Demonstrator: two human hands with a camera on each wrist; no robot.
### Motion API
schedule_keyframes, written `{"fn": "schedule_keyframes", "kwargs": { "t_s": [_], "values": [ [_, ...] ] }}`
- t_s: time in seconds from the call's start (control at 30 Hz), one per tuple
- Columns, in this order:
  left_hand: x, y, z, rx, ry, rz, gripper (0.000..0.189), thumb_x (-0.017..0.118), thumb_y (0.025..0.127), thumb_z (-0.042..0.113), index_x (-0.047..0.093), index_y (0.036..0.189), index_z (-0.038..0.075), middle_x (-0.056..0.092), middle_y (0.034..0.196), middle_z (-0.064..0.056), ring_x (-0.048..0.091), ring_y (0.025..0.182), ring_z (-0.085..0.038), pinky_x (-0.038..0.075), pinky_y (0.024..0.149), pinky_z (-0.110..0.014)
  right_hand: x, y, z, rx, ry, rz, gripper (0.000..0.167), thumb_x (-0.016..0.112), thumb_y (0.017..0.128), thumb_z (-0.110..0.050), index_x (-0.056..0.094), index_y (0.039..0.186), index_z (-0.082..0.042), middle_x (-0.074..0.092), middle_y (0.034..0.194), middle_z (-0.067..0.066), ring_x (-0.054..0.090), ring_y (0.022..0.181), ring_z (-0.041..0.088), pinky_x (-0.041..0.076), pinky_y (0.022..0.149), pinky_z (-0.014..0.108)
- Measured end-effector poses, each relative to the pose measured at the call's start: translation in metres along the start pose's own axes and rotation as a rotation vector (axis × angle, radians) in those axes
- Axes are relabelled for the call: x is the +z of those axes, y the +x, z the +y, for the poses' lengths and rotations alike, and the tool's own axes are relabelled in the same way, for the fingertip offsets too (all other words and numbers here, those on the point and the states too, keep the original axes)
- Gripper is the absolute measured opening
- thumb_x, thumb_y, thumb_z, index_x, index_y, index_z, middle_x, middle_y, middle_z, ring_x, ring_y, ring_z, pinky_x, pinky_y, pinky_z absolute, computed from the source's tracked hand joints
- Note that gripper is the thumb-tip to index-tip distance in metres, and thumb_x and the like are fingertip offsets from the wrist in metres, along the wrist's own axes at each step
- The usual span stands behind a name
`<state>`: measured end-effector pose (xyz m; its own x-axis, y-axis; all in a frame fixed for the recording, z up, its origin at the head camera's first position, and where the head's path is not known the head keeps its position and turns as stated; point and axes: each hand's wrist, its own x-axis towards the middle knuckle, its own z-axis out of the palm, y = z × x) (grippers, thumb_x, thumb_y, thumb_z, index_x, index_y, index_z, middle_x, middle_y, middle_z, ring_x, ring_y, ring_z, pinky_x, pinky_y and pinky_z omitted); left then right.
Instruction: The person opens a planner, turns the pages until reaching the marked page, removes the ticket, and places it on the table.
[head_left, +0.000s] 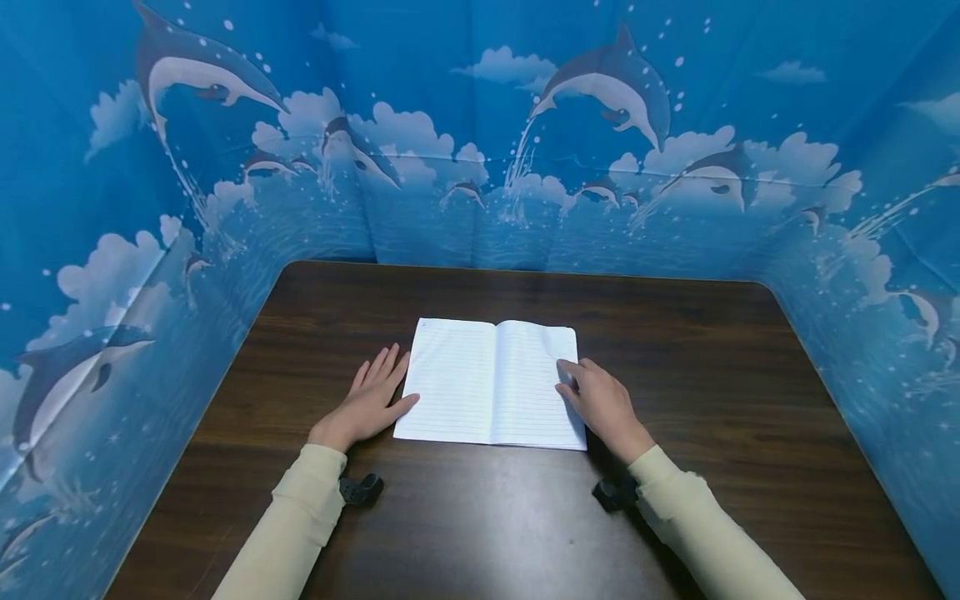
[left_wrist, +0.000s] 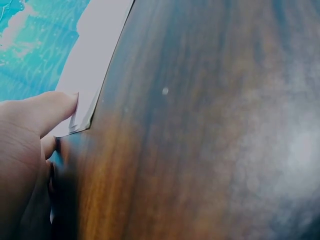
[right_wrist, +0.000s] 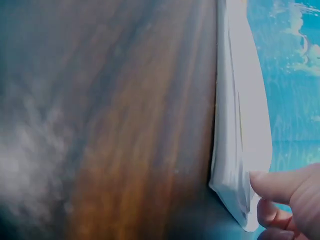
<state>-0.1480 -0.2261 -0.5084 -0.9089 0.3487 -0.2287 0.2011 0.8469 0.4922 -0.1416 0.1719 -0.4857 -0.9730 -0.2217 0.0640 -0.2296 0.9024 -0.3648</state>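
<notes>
An open notebook [head_left: 457, 379] with blank lined pages lies on the table. My left hand [head_left: 367, 404] rests flat beside its left edge with fingers spread, and the thumb [left_wrist: 62, 106] lies on the margin of the left page. At the right edge, my right hand [head_left: 602, 404] has its thumb and index finger over the outer margin of the right page [head_left: 528, 392]. Up close, the right thumb [right_wrist: 275, 186] presses the page edge [right_wrist: 252, 135] while the other fingers curl below it. The pages look slightly fanned there.
The dark wood-grain table [head_left: 480, 517] has rounded far corners. A blue curtain [head_left: 420, 75] printed with dolphins and clouds surrounds it on the far side and both flanks. Black wrist cameras sit under the left cuff [head_left: 362, 490] and the right cuff [head_left: 615, 495].
</notes>
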Motion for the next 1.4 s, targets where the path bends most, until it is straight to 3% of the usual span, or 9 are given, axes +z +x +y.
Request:
{"fn": "schedule_keyframes", "kwargs": {
  "t_s": [0.17, 0.23, 0.33, 0.43, 0.53, 0.73, 0.93, 1.27, 1.4],
  "values": [
    [0.0, -0.001, 0.0, 0.003, 0.0, -0.001, 0.088, 0.045, 0.106, 0.062, 0.005, 0.169, 0.016, -0.01, 0.177, -0.008, -0.011, 0.165, -0.032, -0.01, 0.13, -0.058, 0.002, 0.001, 0.003, 0.124, 0.175, -0.083, 0.056, 0.077, 0.096, -0.026, 0.061, 0.144, -0.002, 0.066, 0.098, 0.013, 0.056, 0.079, 0.021, 0.051, 0.067, 0.036],
    [0.001, -0.001, -0.001, 0.007, 0.002, -0.002, 0.089, 0.045, 0.105, 0.062, 0.005, 0.169, 0.016, -0.01, 0.177, -0.008, -0.011, 0.165, -0.033, -0.01, 0.13, -0.059, 0.002, 0.002, 0.004, 0.157, 0.168, -0.114, 0.067, 0.077, 0.096, -0.032, 0.053, 0.151, -0.003, 0.065, 0.109, 0.017, 0.057, 0.087, 0.023, 0.052, 0.074, 0.04],
    [0.001, -0.001, -0.001, 0.009, 0.003, -0.003, 0.089, 0.044, 0.105, 0.063, 0.004, 0.169, 0.017, -0.01, 0.177, -0.008, -0.011, 0.165, -0.032, -0.01, 0.13, -0.058, 0.002, 0.002, 0.005, 0.166, 0.113, -0.133, 0.076, 0.077, 0.095, -0.038, 0.047, 0.157, -0.006, 0.062, 0.114, 0.018, 0.055, 0.087, 0.023, 0.051, 0.072, 0.036],
    [0.0, 0.0, 0.0, 0.006, -0.001, 0.002, 0.089, 0.044, 0.105, 0.064, 0.004, 0.169, 0.018, -0.01, 0.177, -0.007, -0.011, 0.165, -0.031, -0.01, 0.13, -0.057, 0.001, 0.002, 0.004, 0.129, 0.069, -0.109, 0.072, 0.077, 0.094, -0.039, 0.052, 0.154, -0.01, 0.058, 0.104, 0.015, 0.049, 0.079, 0.021, 0.042, 0.062, 0.03],
    [-0.001, 0.0, 0.0, 0.006, -0.007, 0.002, 0.088, 0.044, 0.105, 0.063, 0.005, 0.169, 0.017, -0.009, 0.177, -0.007, -0.011, 0.165, -0.032, -0.01, 0.13, -0.058, 0.001, 0.001, 0.003, 0.1, 0.076, -0.065, 0.064, 0.08, 0.092, -0.036, 0.06, 0.147, -0.012, 0.056, 0.101, 0.012, 0.045, 0.083, 0.021, 0.038, 0.064, 0.027],
    [0.0, 0.0, 0.0, 0.017, -0.004, 0.008, 0.088, 0.045, 0.105, 0.062, 0.006, 0.169, 0.016, -0.008, 0.177, -0.009, -0.01, 0.165, -0.033, -0.009, 0.13, -0.059, 0.003, 0.001, 0.006, 0.046, 0.151, 0.011, 0.045, 0.082, 0.091, -0.021, 0.072, 0.134, -0.013, 0.063, 0.108, 0.012, 0.047, 0.092, 0.024, 0.037, 0.073, 0.032],
    [-0.002, -0.004, 0.005, 0.044, -0.023, 0.04, 0.085, 0.048, 0.107, 0.055, 0.01, 0.169, 0.01, -0.002, 0.177, -0.017, -0.005, 0.164, -0.039, -0.006, 0.129, -0.062, 0.006, 0.002, 0.008, 0.015, 0.176, 0.034, 0.035, 0.077, 0.095, -0.015, 0.076, 0.13, -0.014, 0.07, 0.099, 0.006, 0.054, 0.077, 0.017, 0.043, 0.066, 0.029],
    [0.002, -0.001, -0.004, 0.024, -0.01, 0.02, 0.088, 0.046, 0.105, 0.061, 0.007, 0.169, 0.015, -0.006, 0.178, -0.01, -0.008, 0.165, -0.034, -0.008, 0.13, -0.06, -0.013, 0.002, 0.011, 0.2, 0.567, -0.002, 0.063, 0.06, 0.107, -0.032, 0.041, 0.158, -0.001, 0.062, 0.09, 0.012, 0.055, 0.076, 0.018, 0.046, 0.065, 0.025],
    [0.003, 0.001, -0.006, 0.021, -0.007, 0.021, 0.088, 0.046, 0.105, 0.063, 0.008, 0.169, 0.016, -0.006, 0.178, -0.008, -0.008, 0.165, -0.032, -0.008, 0.13, -0.059, -0.021, 0.002, 0.014, 0.266, 0.694, -0.056, 0.056, 0.053, 0.109, -0.033, 0.049, 0.153, 0.002, 0.068, 0.096, 0.018, 0.061, 0.077, 0.02, 0.057, 0.069, 0.029]
  ]
}}
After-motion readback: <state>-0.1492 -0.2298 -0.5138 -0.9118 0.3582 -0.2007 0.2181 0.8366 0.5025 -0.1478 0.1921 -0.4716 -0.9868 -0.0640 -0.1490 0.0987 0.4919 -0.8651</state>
